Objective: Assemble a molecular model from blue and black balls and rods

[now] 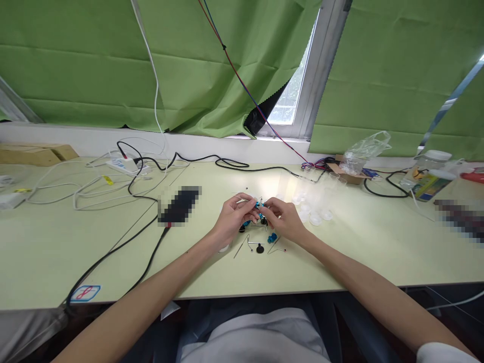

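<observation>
Both hands meet over the middle of the pale green table (pixel 60 252). My left hand (pixel 233 217) and my right hand (pixel 284 219) each pinch a small assembly of blue parts (pixel 259 205) and thin wire held between the fingertips, just above the tabletop. Below the hands lie a loose blue piece (pixel 272 238), a small black round piece (pixel 260 248) and thin metal rods (pixel 242 245). What exactly each finger grips is too small to make out.
Several clear plastic cups and lids (pixel 313 201) stand right of the hands. A blurred dark object (pixel 178 205) with a black cable (pixel 113 254) lies to the left. A white power strip (pixel 126 165) and tangled cords sit far left; a jar (pixel 429 174) and plastic bag (pixel 365 151) far right.
</observation>
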Available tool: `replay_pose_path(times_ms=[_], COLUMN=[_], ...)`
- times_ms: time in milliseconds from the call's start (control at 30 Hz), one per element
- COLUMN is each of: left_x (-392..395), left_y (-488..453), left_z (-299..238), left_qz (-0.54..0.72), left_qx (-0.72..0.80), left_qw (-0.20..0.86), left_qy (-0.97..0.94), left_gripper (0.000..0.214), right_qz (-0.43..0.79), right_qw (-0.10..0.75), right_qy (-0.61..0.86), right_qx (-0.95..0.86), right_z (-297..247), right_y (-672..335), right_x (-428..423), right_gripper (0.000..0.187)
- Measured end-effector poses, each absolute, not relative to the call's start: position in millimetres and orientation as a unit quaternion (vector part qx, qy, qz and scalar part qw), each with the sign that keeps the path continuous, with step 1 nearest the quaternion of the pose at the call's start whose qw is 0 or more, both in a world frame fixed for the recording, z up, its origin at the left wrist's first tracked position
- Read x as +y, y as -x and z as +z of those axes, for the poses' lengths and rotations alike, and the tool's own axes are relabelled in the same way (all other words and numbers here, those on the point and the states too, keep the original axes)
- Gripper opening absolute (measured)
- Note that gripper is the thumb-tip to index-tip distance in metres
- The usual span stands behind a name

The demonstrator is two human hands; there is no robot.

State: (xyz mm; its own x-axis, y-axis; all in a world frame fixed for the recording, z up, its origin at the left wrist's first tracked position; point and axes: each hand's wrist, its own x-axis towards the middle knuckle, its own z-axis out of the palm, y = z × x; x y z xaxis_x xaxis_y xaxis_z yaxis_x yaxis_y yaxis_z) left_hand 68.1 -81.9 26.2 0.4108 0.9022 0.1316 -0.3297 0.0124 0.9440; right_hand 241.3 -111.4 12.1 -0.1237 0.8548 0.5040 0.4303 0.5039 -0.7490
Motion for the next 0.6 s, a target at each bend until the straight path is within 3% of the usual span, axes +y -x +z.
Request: replay_pose_path(times_ms=[600], left_x=[-84.5], left_y=[-68.8], left_z=[29.7], left_qz=[0.483], left_qx=[0.291], left_qw=[0.639], left_qy=[-0.523], left_gripper=[0.031], right_qz=[0.213], right_qw=[0.482], right_qy=[0.451], right_qx=[-0.721], right_z=[13.3], right_y=[-240.1], right_x=[-111.8], right_gripper=[0.032])
